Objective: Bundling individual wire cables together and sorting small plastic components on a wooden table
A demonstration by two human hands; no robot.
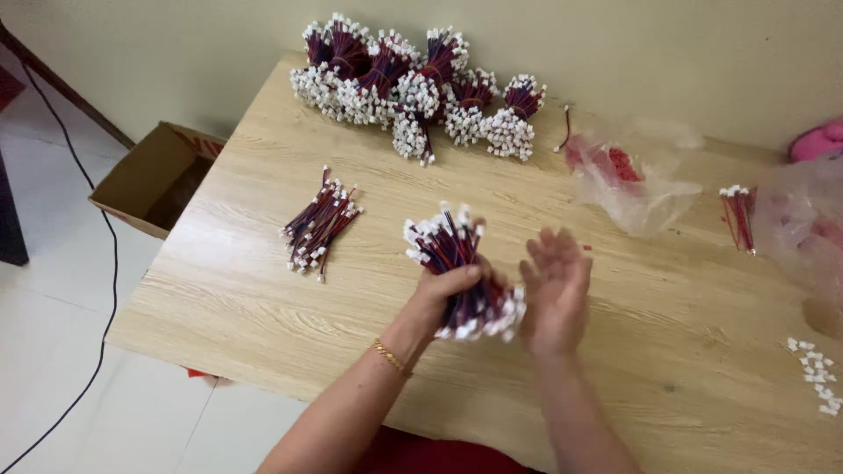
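My left hand (443, 294) grips a thick bundle of short red-and-black wires with white plug ends (457, 254), held over the wooden table (263, 290). White plugs stick out at both ends of the bundle. My right hand (555, 285) hovers just right of the bundle, blurred, palm toward it and fingers spread, holding nothing. A smaller loose bunch of the same wires (320, 224) lies on the table to the left.
Several tied wire bundles (417, 83) are heaped at the table's far edge by the wall. A clear plastic bag with red pieces (632, 180) lies at right, a small wire bunch (739, 215) beyond it, loose white plugs (817, 373) near the right edge. An open cardboard box (149, 180) sits on the floor left.
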